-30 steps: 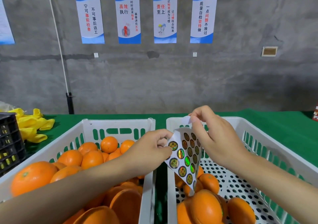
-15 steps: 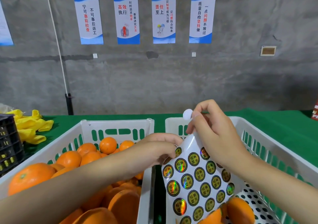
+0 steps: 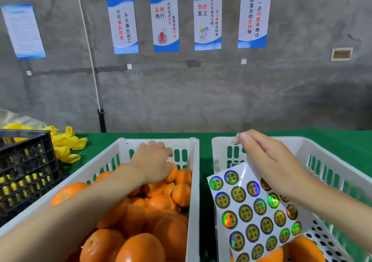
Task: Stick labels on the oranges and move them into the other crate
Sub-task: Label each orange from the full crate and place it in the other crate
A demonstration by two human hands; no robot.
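Note:
The left white crate (image 3: 194, 183) is full of oranges (image 3: 141, 247). My left hand (image 3: 153, 161) reaches into its far end and lies on top of an orange (image 3: 172, 173), fingers loosely curved over it. My right hand (image 3: 269, 161) hovers above the right white crate (image 3: 322, 147). It holds a sheet of round holographic labels (image 3: 251, 207) under its lower fingers and pinches one peeled label (image 3: 236, 139) at thumb and forefinger. A few oranges (image 3: 304, 247) lie at the near end of the right crate, partly hidden by the sheet.
A black crate (image 3: 24, 171) stands at the left edge, with yellow cloth items (image 3: 64, 145) behind it. The green table cover (image 3: 342, 138) runs under both crates. A grey wall with posters closes the back.
My left hand has let go of the label sheet and moved left into the full crate. My right hand keeps the sheet and the peeled label, almost in place.

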